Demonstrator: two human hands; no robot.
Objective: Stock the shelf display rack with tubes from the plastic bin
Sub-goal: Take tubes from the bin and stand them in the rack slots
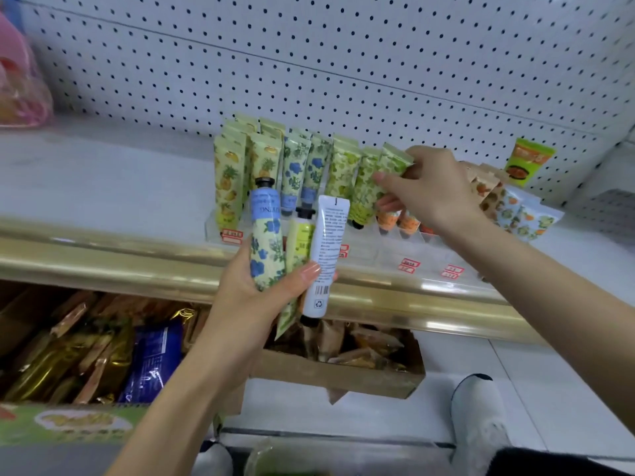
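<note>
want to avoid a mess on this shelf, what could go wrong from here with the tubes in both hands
1. The left hand holds three tubes in a fan. The white tube sits at the outer edge under the thumb and could slip into the cardboard box below.
2. The right hand pinches a green leaf tube right beside the standing green tubes; pushing it in may tip those neighbours.

Bright even light; glare on gold shelf edge [144,266]; soft focus, edges warped.
</note>
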